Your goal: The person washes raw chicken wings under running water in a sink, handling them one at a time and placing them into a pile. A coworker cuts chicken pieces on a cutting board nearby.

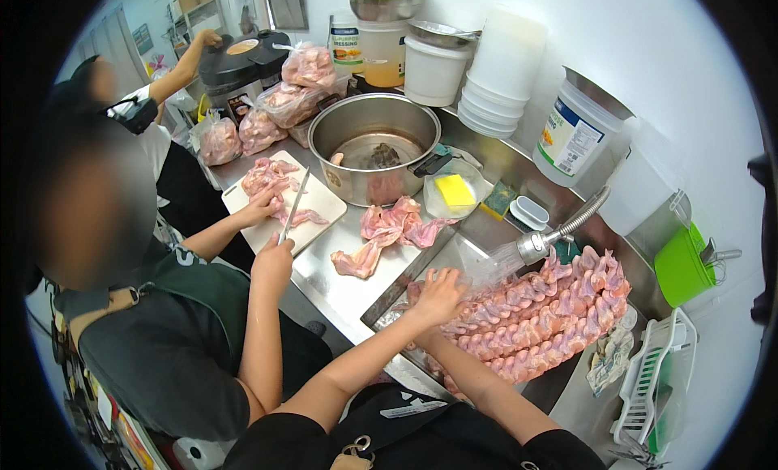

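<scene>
Two bare arms reach into a steel sink point(389, 294). My left hand point(440, 294) is over raw poultry at the sink's left end, fingers spread and bent, beside the water spray; whether it grips a piece is unclear. My right hand point(425, 336) lies lower, mostly hidden beneath my left forearm. A metal spray head point(533, 247) pours water toward my left hand. Long rows of raw poultry pieces point(541, 330) fill the sink to the right. More raw poultry point(389, 233) rests on the steel counter just left of the sink.
At left, a co-worker cuts poultry with a knife point(296, 202) on a white board point(316, 212). Behind stand a large steel pot point(374, 148), bagged meat point(261, 126) and stacked plastic tubs point(501, 69). A sponge in a bowl point(454, 190), green bin point(684, 269) and dish rack point(650, 379) flank the sink.
</scene>
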The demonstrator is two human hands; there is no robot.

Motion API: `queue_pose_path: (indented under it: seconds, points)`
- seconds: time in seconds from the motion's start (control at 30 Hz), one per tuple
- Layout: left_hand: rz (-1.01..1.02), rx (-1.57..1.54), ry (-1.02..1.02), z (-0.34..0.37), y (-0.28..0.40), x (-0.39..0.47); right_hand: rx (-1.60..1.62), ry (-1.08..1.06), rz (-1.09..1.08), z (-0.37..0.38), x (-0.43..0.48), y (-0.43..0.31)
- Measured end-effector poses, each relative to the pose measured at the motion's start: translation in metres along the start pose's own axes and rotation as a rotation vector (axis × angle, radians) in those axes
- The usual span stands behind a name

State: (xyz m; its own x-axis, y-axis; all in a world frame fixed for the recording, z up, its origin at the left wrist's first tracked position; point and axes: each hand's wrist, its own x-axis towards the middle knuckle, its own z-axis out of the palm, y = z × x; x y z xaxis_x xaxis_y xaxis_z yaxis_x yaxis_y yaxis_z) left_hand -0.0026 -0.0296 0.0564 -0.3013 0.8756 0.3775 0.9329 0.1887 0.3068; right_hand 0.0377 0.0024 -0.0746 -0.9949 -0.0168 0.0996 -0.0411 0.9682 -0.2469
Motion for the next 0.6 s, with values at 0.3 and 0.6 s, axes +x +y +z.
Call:
queue_pose_path:
  seconds: [0.3, 0.6]
  points:
    - [-0.208, -0.266, 0.015, 0.002, -0.033, -0.01, -0.162, -0.461, 0.255, -0.06, -0.03, 0.003]
    - [-0.467, -0.961, 0.081, 0.036, -0.054, -0.003, 1.097, 0.502, 0.588, -0.105, -0.056, 0.062]
